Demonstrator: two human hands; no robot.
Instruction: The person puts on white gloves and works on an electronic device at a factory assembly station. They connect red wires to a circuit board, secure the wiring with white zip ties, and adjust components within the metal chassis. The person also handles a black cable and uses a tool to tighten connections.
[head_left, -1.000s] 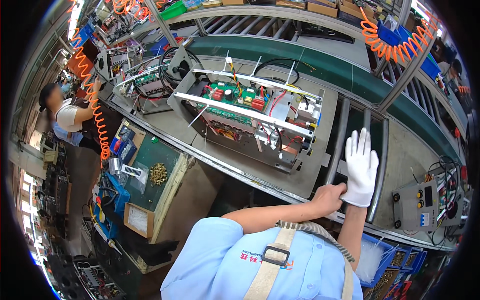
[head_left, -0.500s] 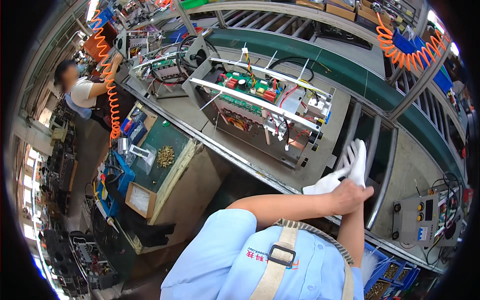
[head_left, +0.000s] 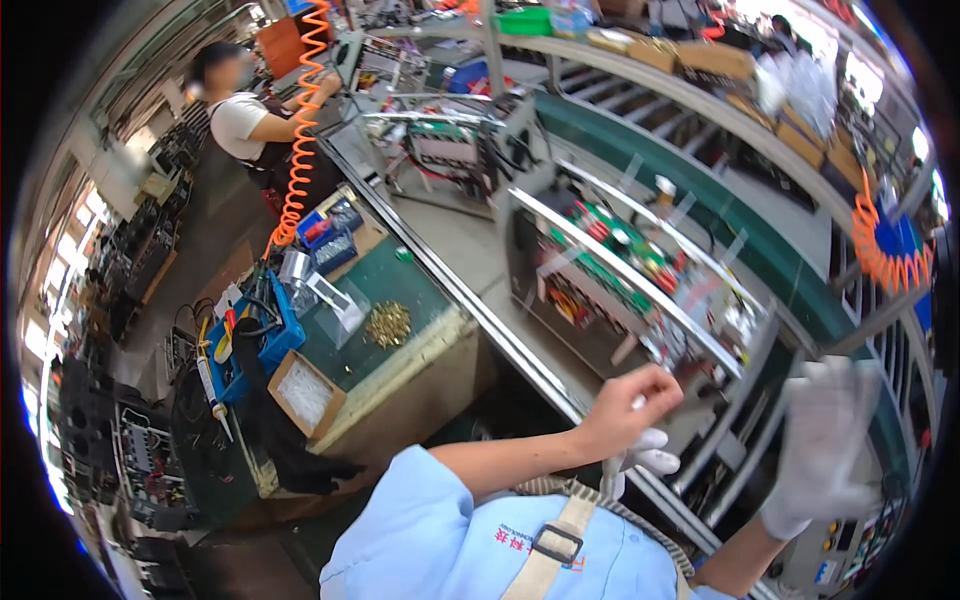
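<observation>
My left hand [head_left: 632, 408] is bare and closed on a limp white glove [head_left: 652, 456]. The loose glove hangs below my fist, in front of my chest. My right hand [head_left: 825, 435] wears a matching white glove and is raised at the right, fingers stretched out and somewhat blurred. It holds nothing that I can see. Beyond my hands an open metal chassis [head_left: 640, 280] with green circuit boards, wires and long pale rails sits on the line.
Left of me a workbench [head_left: 400, 262] carries a pile of brass screws [head_left: 388, 324], a blue tool bin [head_left: 270, 345] and a cardboard box [head_left: 305, 395]. Orange coiled hoses [head_left: 298, 170] hang at both sides. A co-worker [head_left: 250, 125] stands far left. Metal rollers [head_left: 735, 440] lie beside the chassis.
My hands were together at the right, the bare left one at the gloved right wrist. Now they are apart, the left drawn back with the loose glove. The view has turned.
</observation>
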